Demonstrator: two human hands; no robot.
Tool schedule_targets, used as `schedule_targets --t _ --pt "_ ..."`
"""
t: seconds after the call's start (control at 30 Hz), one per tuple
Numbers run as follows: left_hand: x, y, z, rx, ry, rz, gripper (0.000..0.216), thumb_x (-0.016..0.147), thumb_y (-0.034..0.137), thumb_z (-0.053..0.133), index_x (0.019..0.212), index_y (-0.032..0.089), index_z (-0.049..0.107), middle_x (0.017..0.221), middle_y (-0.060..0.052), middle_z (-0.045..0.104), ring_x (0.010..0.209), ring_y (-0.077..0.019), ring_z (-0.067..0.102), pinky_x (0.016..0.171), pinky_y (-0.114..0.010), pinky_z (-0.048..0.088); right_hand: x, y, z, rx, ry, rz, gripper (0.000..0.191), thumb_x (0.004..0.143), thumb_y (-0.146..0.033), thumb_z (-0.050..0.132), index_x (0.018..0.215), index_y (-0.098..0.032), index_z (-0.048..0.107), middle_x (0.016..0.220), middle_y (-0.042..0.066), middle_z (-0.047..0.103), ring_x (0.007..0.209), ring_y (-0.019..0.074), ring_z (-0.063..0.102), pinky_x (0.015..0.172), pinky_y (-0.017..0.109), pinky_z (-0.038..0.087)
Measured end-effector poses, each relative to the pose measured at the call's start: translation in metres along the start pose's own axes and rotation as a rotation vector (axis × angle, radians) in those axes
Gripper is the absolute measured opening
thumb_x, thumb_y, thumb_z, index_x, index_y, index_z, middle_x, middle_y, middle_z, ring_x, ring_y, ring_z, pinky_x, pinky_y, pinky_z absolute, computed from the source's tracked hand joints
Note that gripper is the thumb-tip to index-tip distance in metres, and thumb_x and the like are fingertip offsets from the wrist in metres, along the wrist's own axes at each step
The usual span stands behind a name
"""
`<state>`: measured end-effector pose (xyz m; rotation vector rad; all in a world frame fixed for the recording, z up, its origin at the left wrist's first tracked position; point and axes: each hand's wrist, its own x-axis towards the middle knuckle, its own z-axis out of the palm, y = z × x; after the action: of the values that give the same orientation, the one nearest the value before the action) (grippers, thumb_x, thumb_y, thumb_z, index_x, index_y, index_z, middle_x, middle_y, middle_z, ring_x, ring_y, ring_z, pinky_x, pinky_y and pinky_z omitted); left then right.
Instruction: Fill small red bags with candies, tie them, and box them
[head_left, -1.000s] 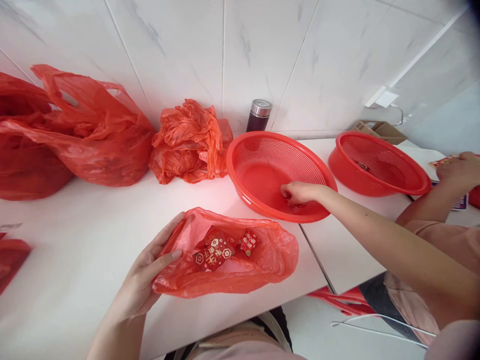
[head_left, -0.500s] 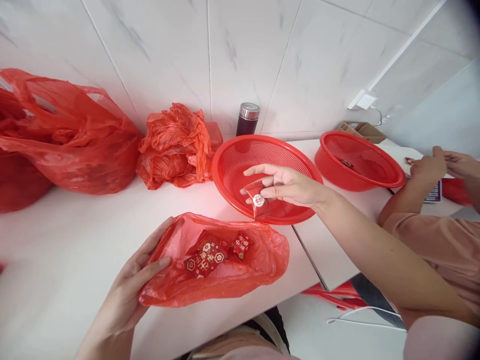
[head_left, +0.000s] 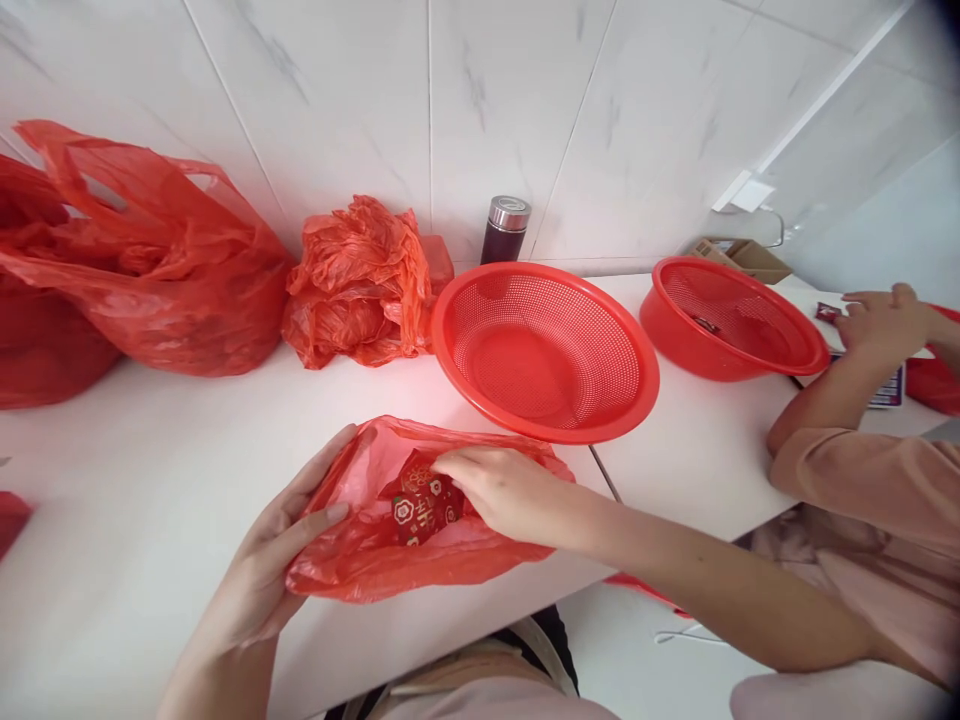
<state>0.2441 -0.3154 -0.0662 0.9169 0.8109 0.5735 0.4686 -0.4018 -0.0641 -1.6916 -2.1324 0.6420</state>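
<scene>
My left hand [head_left: 274, 560] grips the near left rim of a red plastic bag [head_left: 420, 570] lying on the white counter and holds its mouth open. Inside the bag lie red packets with gold and white print [head_left: 420, 505]. My right hand [head_left: 510, 490] reaches palm-down into the bag's mouth, its fingers close together over the packets. Its fingertips are hidden by the bag, and no packet shows in them. Just behind the bag sits a red mesh colander [head_left: 645, 385] with nothing in it.
A second red colander [head_left: 664, 325] stands to the right, with another person's hand [head_left: 885, 320] and pink sleeve beside it. Along the tiled wall are big red bags [head_left: 150, 270], a crumpled red bag [head_left: 360, 280], a dark flask [head_left: 505, 228] and a cardboard box [head_left: 742, 258].
My right hand took a small red packet out of the near colander, carried it toward me and went down into the bag. My left hand kept hold of the bag.
</scene>
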Motion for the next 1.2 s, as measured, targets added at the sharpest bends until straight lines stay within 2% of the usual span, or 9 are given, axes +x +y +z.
schedule_targets --t 0.1,0.2,0.27,0.5,0.67,0.8,0.97,1.03,1.2 --pt "0.0 0.0 -0.001 -0.002 0.007 -0.011 0.058 0.079 0.028 0.068 0.135 0.038 0.053 0.155 0.005 0.037 0.136 -0.0313 0.042 0.089 -0.027 0.056 0.008 0.005 0.016 -0.061 0.03 -0.027 0.031 0.094 -0.02 0.052 0.123 -0.015 0.06 0.132 0.013 0.057 0.125 0.0252 0.05 0.102 0.04 0.043" --pt "0.0 0.001 -0.003 -0.013 0.016 -0.039 0.059 0.08 0.027 0.068 0.135 0.038 0.052 0.155 0.004 0.037 0.134 -0.0322 0.045 0.087 -0.028 0.057 0.01 0.01 0.019 -0.091 -0.065 -0.077 0.058 0.079 -0.044 0.072 0.13 -0.02 0.057 0.143 0.013 0.046 0.134 0.0334 0.038 0.108 0.05 0.034" --pt "0.001 0.001 -0.005 -0.017 0.03 -0.036 0.059 0.079 0.027 0.068 0.135 0.038 0.052 0.155 0.004 0.037 0.133 -0.0318 0.045 0.088 -0.028 0.057 0.009 0.011 0.017 -0.08 -0.1 -0.067 0.067 0.074 -0.048 0.075 0.133 -0.023 0.054 0.144 0.011 0.046 0.134 0.0345 0.037 0.108 0.053 0.032" --pt "0.002 -0.004 -0.006 -0.02 0.031 -0.026 0.058 0.079 0.027 0.07 0.134 0.036 0.054 0.156 0.003 0.034 0.136 -0.0323 0.042 0.091 -0.029 0.056 0.016 0.007 0.017 0.155 0.03 0.031 0.026 0.093 -0.033 0.056 0.114 -0.02 0.062 0.115 0.008 0.066 0.11 0.022 0.059 0.095 0.038 0.043" --pt "-0.001 -0.002 -0.005 -0.035 0.037 -0.045 0.058 0.078 0.027 0.07 0.133 0.037 0.055 0.154 0.003 0.038 0.13 -0.0307 0.049 0.087 -0.027 0.057 0.029 0.008 0.034 0.225 0.097 0.121 0.04 0.079 -0.032 0.073 0.114 -0.02 0.058 0.108 0.007 0.067 0.099 0.0222 0.063 0.086 0.035 0.048" --pt "-0.004 0.001 -0.007 -0.031 0.066 -0.044 0.058 0.078 0.027 0.071 0.132 0.038 0.055 0.153 0.005 0.041 0.126 -0.0296 0.054 0.083 -0.026 0.059 0.031 0.01 0.032 0.298 0.273 0.072 0.032 0.085 -0.014 0.062 0.115 -0.024 0.055 0.112 0.004 0.066 0.104 0.0177 0.062 0.093 0.032 0.047" --pt "-0.005 0.0 -0.008 -0.075 0.071 -0.051 0.061 0.076 0.026 0.072 0.133 0.038 0.054 0.152 0.003 0.042 0.122 -0.0297 0.057 0.082 -0.026 0.059 0.023 0.004 0.02 0.295 0.43 0.028 0.03 0.088 -0.013 0.056 0.116 -0.025 0.054 0.116 0.005 0.062 0.111 0.0166 0.058 0.1 0.034 0.044" --pt "-0.003 -0.001 -0.006 -0.053 0.077 -0.041 0.064 0.076 0.026 0.072 0.135 0.038 0.052 0.153 0.002 0.04 0.122 -0.0298 0.057 0.082 -0.027 0.059 0.021 -0.001 0.022 0.344 0.409 0.052 0.03 0.089 -0.015 0.057 0.118 -0.024 0.053 0.118 0.005 0.063 0.111 0.0156 0.059 0.101 0.032 0.044" --pt "-0.003 -0.001 -0.002 0.158 0.152 0.08 0.078 0.075 0.036 0.073 0.145 0.039 0.039 0.151 -0.003 0.044 0.126 -0.0311 0.053 0.088 -0.028 0.056 0.016 -0.009 0.019 0.275 0.182 0.066 0.03 0.091 -0.015 0.055 0.12 -0.021 0.055 0.128 0.008 0.06 0.121 0.0189 0.055 0.105 0.036 0.042"
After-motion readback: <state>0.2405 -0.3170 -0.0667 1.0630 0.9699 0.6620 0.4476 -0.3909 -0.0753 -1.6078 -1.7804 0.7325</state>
